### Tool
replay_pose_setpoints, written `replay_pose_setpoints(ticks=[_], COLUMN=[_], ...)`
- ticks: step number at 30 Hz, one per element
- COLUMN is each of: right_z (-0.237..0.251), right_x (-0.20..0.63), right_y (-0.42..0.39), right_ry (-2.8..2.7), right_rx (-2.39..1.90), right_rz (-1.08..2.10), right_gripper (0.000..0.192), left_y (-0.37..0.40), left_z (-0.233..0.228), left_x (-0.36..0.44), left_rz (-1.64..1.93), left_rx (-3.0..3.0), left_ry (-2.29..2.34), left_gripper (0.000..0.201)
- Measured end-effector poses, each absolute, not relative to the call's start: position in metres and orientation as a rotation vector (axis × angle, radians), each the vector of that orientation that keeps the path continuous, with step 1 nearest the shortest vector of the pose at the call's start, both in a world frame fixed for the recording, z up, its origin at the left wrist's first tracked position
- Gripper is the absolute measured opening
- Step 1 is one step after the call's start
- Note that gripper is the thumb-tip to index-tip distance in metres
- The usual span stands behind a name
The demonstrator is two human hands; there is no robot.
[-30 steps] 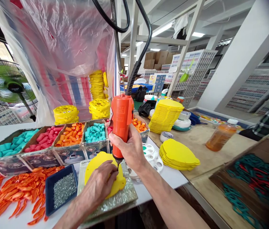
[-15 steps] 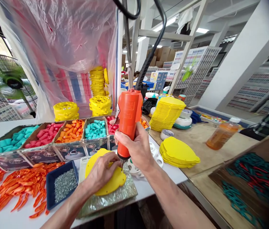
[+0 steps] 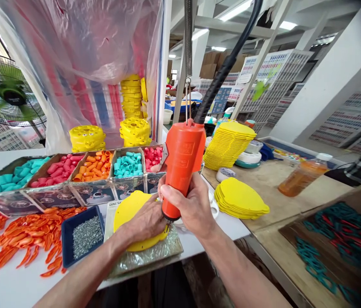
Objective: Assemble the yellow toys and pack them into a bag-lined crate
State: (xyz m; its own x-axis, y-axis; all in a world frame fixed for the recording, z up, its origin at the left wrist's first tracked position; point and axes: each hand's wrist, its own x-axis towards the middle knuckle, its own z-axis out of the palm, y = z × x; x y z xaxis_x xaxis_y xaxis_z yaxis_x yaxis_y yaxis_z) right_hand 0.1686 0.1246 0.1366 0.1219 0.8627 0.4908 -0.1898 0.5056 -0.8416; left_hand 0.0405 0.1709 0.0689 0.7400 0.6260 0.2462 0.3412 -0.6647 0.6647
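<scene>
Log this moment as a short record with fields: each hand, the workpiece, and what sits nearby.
right hand: gripping orange electric screwdriver, upright, tip down
left hand: pressing on yellow plastic piece
under piece: shiny mat
left of it: blue tray of screws
behind: divided box of coloured caps
right: stack of yellow pieces

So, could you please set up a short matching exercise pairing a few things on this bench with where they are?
Things:
1. orange screwdriver
2. yellow plate
3. blue tray of screws
4. bottle

Places:
a. under the left hand
b. on the wooden table, far right
c. in the right hand
d. beside the loose orange parts

Pairs: 1-c, 2-a, 3-d, 4-b
</scene>
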Motion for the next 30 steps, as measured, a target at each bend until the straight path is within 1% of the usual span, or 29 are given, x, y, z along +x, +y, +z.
replay_pose_setpoints(ticks=[9,15,21,26,28,30], right_z=[0.133,0.129,0.13,0.128,0.126,0.124], right_x=[0.167,0.166,0.166,0.163,0.163,0.165], right_y=[0.127,0.128,0.125,0.123,0.123,0.124], right_ry=[-1.216,-1.211,-1.224,-1.221,-1.212,-1.213], right_rx=[-0.708,-0.752,-0.788,-0.763,-0.749,-0.71], right_rz=[0.86,0.824,0.802,0.85,0.872,0.911], right_gripper=[0.02,0.018,0.013,0.012,0.013,0.014], left_y=[0.174,0.176,0.176,0.174,0.174,0.174], left_z=[0.065,0.062,0.059,0.056,0.059,0.065], left_x=[0.042,0.042,0.041,0.04,0.041,0.043], left_rz=[0.592,0.604,0.586,0.602,0.63,0.661], left_rx=[2.399,2.383,2.384,2.366,2.376,2.389], left_ry=[0.746,0.759,0.74,0.765,0.744,0.707], left_gripper=[0.028,0.041,0.042,0.048,0.053,0.054])
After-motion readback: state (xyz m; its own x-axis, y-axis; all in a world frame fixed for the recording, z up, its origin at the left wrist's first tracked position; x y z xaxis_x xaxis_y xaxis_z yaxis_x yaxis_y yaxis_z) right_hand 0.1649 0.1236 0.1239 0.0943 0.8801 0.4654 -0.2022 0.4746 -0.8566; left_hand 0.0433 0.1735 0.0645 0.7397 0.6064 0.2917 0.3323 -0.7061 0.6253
